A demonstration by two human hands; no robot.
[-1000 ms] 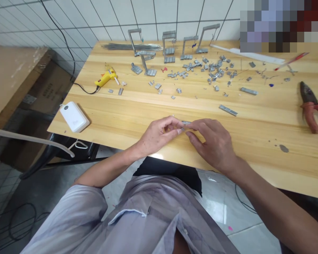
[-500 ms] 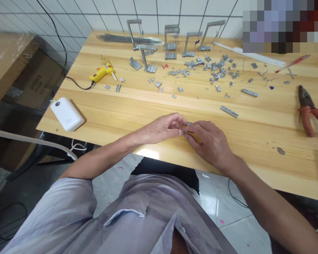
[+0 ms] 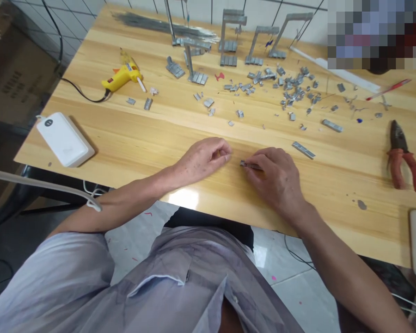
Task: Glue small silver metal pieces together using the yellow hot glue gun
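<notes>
My right hand (image 3: pixel 279 180) pinches a small grey metal-looking strip (image 3: pixel 243 163) between thumb and fingers, low over the table; most of the piece is hidden by the fingers. To its left, my left hand (image 3: pixel 204 157) is closed, thumb and index fingertips together; whatever may be between them is too small to make out. A gap separates the two hands. Just beyond the right hand lies a segmented grey strip (image 3: pixel 303 150), with a second grey bar (image 3: pixel 332 125) farther off.
A yellow glue gun (image 3: pixel 123 77), a white power bank (image 3: pixel 65 140) and red-handled pliers (image 3: pixel 404 157) lie on the wooden table (image 3: pixel 142 134). Farther back are several bracket-like grey stands (image 3: pixel 194 62), scattered grey scraps (image 3: pixel 294 95), thin rods (image 3: pixel 159 25) and a red pen (image 3: pixel 388 89).
My hands, which were together at the small grey piece, have parted. The left has drawn away leftward, and the piece stays in my right hand. The camera view has shifted a little.
</notes>
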